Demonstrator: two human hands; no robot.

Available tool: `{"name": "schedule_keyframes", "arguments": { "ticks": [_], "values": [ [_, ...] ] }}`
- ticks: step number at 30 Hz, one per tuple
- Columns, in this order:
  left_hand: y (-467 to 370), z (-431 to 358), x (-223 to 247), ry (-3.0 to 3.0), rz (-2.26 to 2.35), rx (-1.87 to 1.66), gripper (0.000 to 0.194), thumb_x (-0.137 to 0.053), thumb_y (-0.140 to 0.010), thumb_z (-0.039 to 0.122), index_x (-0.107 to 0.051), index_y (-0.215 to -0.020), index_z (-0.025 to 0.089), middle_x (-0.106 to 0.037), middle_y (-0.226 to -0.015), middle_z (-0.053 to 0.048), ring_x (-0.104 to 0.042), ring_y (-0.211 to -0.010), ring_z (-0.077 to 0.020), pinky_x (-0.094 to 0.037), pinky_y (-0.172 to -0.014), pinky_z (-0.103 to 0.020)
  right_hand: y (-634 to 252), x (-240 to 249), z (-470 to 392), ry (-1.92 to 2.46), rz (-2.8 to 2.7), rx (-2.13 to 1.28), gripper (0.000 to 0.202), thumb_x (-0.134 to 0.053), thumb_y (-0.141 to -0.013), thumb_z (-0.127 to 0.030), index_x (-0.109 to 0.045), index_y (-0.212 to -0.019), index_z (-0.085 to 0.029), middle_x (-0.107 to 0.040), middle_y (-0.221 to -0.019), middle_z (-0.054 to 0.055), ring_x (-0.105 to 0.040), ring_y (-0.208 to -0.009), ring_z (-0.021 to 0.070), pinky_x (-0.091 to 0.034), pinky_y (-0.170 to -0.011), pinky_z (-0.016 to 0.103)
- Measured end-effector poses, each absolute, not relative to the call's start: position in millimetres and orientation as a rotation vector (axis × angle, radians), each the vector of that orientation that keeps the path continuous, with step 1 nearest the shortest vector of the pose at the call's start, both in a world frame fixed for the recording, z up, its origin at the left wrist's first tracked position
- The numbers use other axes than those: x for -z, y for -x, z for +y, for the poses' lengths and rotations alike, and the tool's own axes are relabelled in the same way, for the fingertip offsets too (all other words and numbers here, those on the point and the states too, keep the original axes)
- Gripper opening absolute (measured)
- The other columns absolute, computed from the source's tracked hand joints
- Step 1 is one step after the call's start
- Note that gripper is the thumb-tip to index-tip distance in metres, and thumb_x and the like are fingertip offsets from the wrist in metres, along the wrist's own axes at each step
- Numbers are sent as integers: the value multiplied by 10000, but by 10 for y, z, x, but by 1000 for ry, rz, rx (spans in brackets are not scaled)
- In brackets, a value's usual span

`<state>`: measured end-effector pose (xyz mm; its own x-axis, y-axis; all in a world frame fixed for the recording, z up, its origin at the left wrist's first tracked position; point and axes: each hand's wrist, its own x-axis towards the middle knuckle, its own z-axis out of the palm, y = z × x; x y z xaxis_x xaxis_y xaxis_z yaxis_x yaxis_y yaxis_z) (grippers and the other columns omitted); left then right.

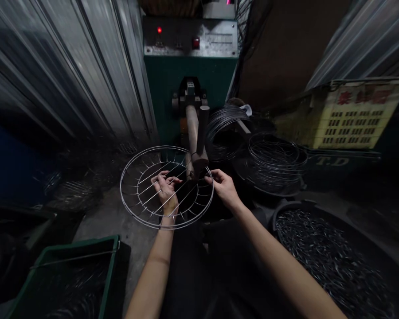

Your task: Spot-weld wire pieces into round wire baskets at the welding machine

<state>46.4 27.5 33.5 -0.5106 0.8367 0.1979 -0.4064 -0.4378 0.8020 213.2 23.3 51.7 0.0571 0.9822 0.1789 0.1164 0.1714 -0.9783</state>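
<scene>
A round wire rack point(142, 204) with two outer rings, an inner ring and parallel bars lies at the tip of the spot-welding machine's arms point(193, 133). Its right part reaches the lower end of the arms. My left hand point(166, 188) is under the rack, seen through the bars, its fingers curled and partly spread; what it grips, if anything, cannot be made out. My right hand point(223, 186) pinches at the rack's right rim, close to the arm tip, with thumb and fingers together; a small piece between them is too dark to tell.
Behind stands the green machine body point(166, 75) with a lit red lamp. Wire coils point(226, 119) and wire rings point(275, 155) lie to the right, near a yellow crate point(352, 119). A tub of small metal pieces point(326, 248) is lower right, a green crate point(111, 266) lower left.
</scene>
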Motion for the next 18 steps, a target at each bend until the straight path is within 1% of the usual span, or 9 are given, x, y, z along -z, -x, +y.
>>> {"name": "schedule_keyframes", "arguments": {
  "ticks": [5,8,10,13,18],
  "values": [
    [-460,282,-331,-767,913,-2016,152,-378,-930,376,-318,-917,237,-473,-1035,-26,-570,-603,-62,-544,-573,-260,-2115,-463,246,1200,-1269,-1045,403,-719,-638,-531,-583,-800,-187,-579,-694,-14,-457,-583,100,-370,-530,237],
    [-466,278,-320,-764,902,-2028,120,-358,-939,345,-321,-921,233,-473,-1034,-27,-573,-596,-62,-548,-579,-265,-2162,-440,169,1228,-1232,-1093,394,-723,-638,-518,-574,-798,-191,-570,-662,-28,-422,-528,86,-334,-486,232],
    [-465,282,-320,-779,885,-2039,92,-343,-943,320,-317,-921,235,-476,-1033,-26,-576,-596,-65,-549,-581,-268,-2207,-436,95,1259,-1243,-1077,383,-720,-641,-514,-582,-791,-190,-573,-669,-26,-435,-540,92,-344,-492,234],
    [-462,287,-324,-800,866,-2048,85,-346,-942,312,-313,-916,238,-484,-1038,-24,-579,-599,-67,-547,-581,-267,-2256,-442,1,1283,-1298,-1034,369,-711,-649,-515,-601,-770,-184,-594,-707,-11,-481,-604,110,-391,-549,248],
    [-472,287,-313,-806,914,-2064,160,-389,-929,386,-338,-910,235,-511,-1029,-20,-576,-605,-65,-520,-563,-236,-2249,-463,-50,1282,-1354,-1015,370,-703,-657,-530,-615,-767,-188,-608,-724,-3,-510,-643,128,-435,-610,273]
  ]
}}
